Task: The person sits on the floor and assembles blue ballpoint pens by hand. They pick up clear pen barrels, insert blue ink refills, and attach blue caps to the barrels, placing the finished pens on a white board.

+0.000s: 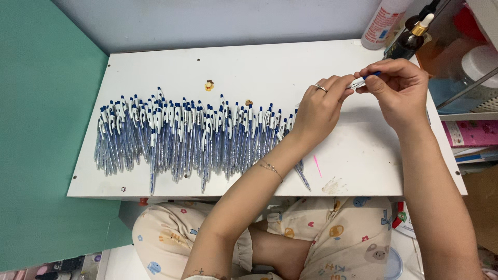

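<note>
From my feed I see both hands raised a little above the white surface, meeting near its far right corner. Between them is one pen, white with a blue tip, lying roughly level and pointing up to the right. The left hand, a ring on one finger and a thin bracelet at the wrist, pinches the pen's white end between thumb and forefinger; its fingers are narrowed tight on that end. The right hand comes in from the other side, its fingers curled close over the blue end, so most of the barrel is hidden and only a short stretch shows in the gap between the two grips. I cannot tell whether the pen is in one piece or two.

To the left of the hands, a long row of matching pens lies side by side on the surface, white and blue caps away from me, clear barrels toward me; the left forearm crosses over the row's right end. A small yellow sticker sits on the surface beyond the row. At the far right corner stand a white bottle and a dark dropper bottle, just beyond the right hand.
</note>
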